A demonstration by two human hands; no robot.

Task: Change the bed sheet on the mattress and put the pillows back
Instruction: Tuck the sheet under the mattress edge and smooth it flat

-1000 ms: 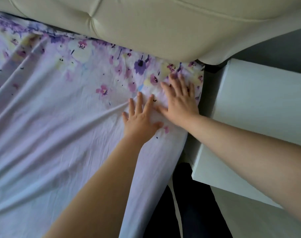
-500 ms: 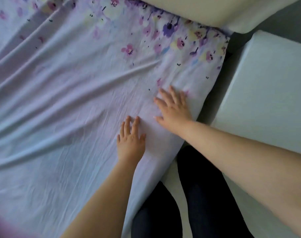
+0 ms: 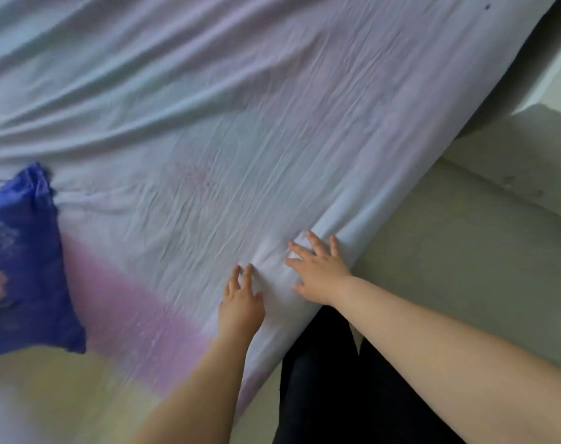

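Blue-violet patterned cloth (image 3: 23, 261) lying far left on bed, wrinkled pale lilac bed sheet (image 3: 240, 139) spread over mattress, left hand (image 3: 240, 306) and right hand (image 3: 320, 270) flat on its near edge, fingers straight, gripping nothing, dark trouser legs (image 3: 336, 379) below.

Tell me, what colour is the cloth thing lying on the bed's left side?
Deep blue-purple cloth with pale flowery patches, seen in the head view.
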